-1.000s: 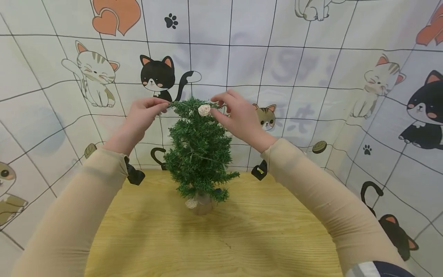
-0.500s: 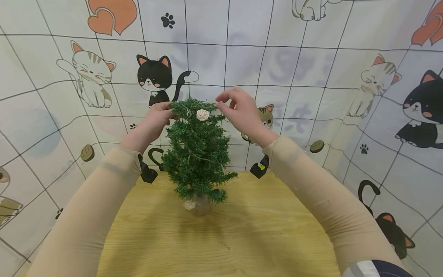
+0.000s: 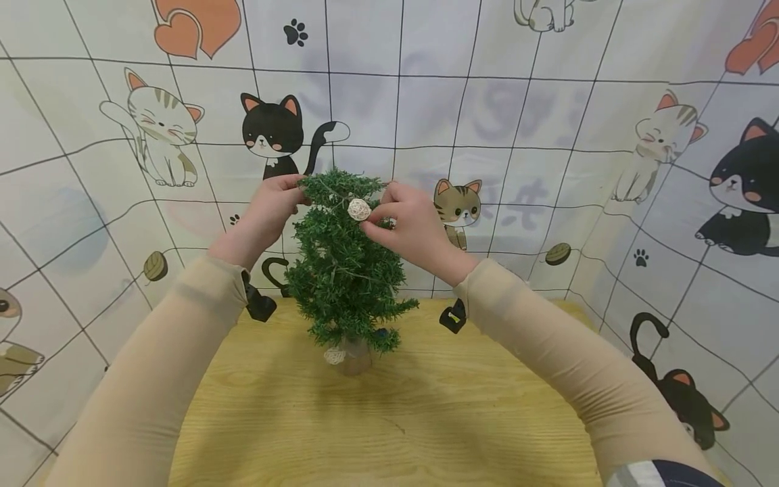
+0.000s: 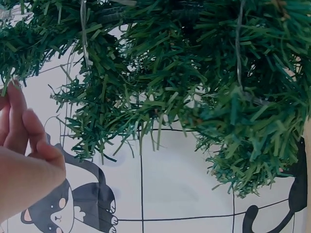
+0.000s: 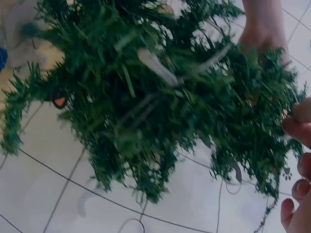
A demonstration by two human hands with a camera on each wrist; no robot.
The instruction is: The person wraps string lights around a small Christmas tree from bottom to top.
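A small artificial Christmas tree [image 3: 349, 270] stands upright on the wooden table, with a thin clear wire [image 4: 238, 48] running through its branches. Near the treetop, at the front, is a white rattan ball [image 3: 358, 210]. Thumb and index finger of my right hand [image 3: 410, 223] pinch the ball's right side. On the left of the treetop, my left hand [image 3: 275, 206] holds a branch tip, some of its fingers hidden by the needles. The left wrist view shows this left hand [image 4: 29, 141] with fingertips right at the greenery.
Another rattan ball [image 3: 334, 356] hangs low at the front, beside the tree's pale base [image 3: 356, 360]. Something dark blue [image 3: 382, 333] shows among the lower right branches. A cat-print curtain [image 3: 517, 115] hangs close behind the tree and at both sides of the table [image 3: 389, 433].
My left hand has moved right, in to the treetop branch. The right hand moved off the ball, then came back down to it and pinches it now.
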